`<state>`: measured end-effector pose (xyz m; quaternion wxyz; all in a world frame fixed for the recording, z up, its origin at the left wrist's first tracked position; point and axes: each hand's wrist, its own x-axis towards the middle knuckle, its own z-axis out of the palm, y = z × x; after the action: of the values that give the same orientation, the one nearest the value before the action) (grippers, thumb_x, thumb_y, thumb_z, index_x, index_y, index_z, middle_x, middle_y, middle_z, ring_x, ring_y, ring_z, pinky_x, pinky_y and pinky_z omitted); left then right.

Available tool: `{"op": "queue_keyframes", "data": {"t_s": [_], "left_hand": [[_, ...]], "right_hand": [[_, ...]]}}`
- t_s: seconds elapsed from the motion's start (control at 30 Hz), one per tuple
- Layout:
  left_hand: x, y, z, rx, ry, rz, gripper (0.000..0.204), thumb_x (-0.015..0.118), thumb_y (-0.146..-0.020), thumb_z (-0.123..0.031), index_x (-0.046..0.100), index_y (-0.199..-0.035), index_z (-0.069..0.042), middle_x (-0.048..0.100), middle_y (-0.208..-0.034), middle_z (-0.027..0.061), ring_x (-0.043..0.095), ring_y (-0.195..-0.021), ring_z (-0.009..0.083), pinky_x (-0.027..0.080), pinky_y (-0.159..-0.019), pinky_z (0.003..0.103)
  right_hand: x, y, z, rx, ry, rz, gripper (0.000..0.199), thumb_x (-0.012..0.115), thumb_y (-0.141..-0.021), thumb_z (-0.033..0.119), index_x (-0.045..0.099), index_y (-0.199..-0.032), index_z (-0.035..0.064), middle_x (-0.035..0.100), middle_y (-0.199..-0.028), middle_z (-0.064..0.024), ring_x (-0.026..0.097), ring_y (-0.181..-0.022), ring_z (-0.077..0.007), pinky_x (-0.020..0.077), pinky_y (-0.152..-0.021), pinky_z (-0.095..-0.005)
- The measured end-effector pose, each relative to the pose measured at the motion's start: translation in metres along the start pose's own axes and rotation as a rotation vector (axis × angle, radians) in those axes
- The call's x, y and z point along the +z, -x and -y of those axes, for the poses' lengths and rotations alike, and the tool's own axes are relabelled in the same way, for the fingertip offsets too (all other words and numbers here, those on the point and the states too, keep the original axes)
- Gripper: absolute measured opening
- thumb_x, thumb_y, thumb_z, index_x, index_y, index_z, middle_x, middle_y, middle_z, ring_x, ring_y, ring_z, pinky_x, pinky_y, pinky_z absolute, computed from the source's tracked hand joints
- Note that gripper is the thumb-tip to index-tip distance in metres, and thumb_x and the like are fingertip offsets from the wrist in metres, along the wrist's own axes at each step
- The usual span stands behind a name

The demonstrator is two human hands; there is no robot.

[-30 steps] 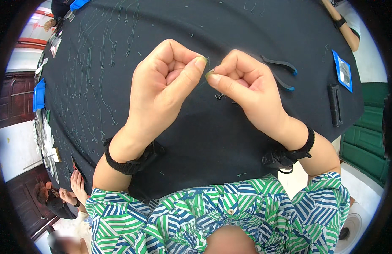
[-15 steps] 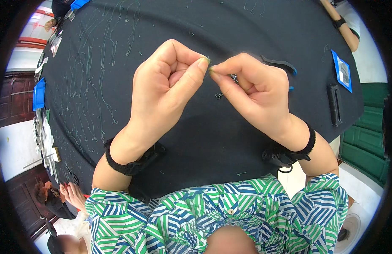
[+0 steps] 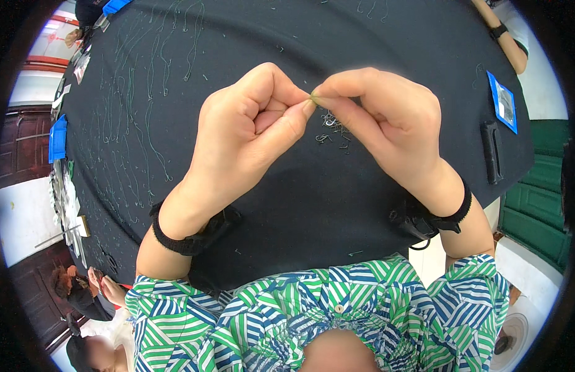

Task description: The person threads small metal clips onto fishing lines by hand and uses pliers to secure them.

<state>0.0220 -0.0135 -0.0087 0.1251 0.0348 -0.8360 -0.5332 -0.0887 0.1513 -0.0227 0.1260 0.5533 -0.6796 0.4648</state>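
Observation:
My left hand [image 3: 247, 127] and my right hand [image 3: 396, 118] meet fingertip to fingertip above the black cloth. Both are closed in a pinch between thumb and forefinger. A bit of fine green thread [image 3: 313, 95] shows where the fingertips come together; most of it is hidden by the fingers. Just below and behind my right fingers lies a small pile of metal fish hooks [image 3: 331, 122]. To the left, several long green threads [image 3: 152, 105] are spread in rows, with what look like small hooks at their ends.
A black cloth [image 3: 287, 204] covers the table, dotted with thread scraps. At the right lie a blue-edged packet [image 3: 503, 102] and a black bar-shaped object [image 3: 492, 152]. Another blue packet [image 3: 57, 139] sits at the left edge. Co-workers' arms [image 3: 504, 40] and hands [image 3: 104, 282] show at the sides.
My hands have closed together at the fingertips, and my right hand has shifted slightly right, covering the dark curved tool. More of the hook pile shows.

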Motion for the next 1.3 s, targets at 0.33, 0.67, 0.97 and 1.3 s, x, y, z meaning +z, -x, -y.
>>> {"op": "queue_keyframes", "data": {"t_s": [0.33,0.67,0.97,1.3], "left_hand": [[-0.004,0.001,0.001,0.018,-0.001,0.073,0.006,0.064,-0.091,-0.005,0.059,-0.088,-0.002,0.051,-0.067,-0.0093,0.036,-0.058,-0.0038,0.025,-0.051,0.014],[-0.005,0.0,0.005,0.051,0.005,-0.022,0.01,0.068,-0.088,-0.007,0.062,-0.084,0.0,0.051,-0.06,-0.0051,0.04,-0.055,-0.0004,0.032,-0.049,0.018],[-0.003,0.0,0.004,-0.003,0.143,-0.087,0.01,0.065,-0.091,-0.008,0.061,-0.09,0.001,0.052,-0.064,-0.0078,0.039,-0.056,-0.0031,0.031,-0.05,0.014],[-0.001,0.001,0.004,0.038,0.135,-0.115,0.008,0.064,-0.091,-0.006,0.061,-0.091,0.001,0.051,-0.063,-0.0079,0.04,-0.056,-0.0035,0.031,-0.05,0.014]], "right_hand": [[0.009,0.007,-0.013,0.505,-0.61,0.078,0.013,0.067,-0.089,0.014,0.068,-0.097,0.0027,0.043,-0.056,0.0089,0.035,-0.052,0.0021,0.0277,-0.048,-0.0187],[0.018,0.008,-0.012,0.744,-0.838,0.149,0.013,0.065,-0.091,0.017,0.063,-0.092,0.0039,0.048,-0.062,0.0103,0.038,-0.056,0.0026,0.0289,-0.05,-0.0167],[0.027,0.016,-0.002,0.644,-0.816,0.073,0.01,0.065,-0.089,0.012,0.061,-0.086,0.0036,0.04,-0.056,0.0112,0.033,-0.053,0.0021,0.0264,-0.048,-0.019],[0.019,0.016,0.006,0.423,-0.466,0.072,0.008,0.068,-0.083,0.01,0.062,-0.084,0.0042,0.032,-0.05,0.0031,0.031,-0.047,-0.0027,0.025,-0.045,-0.0252]]}}
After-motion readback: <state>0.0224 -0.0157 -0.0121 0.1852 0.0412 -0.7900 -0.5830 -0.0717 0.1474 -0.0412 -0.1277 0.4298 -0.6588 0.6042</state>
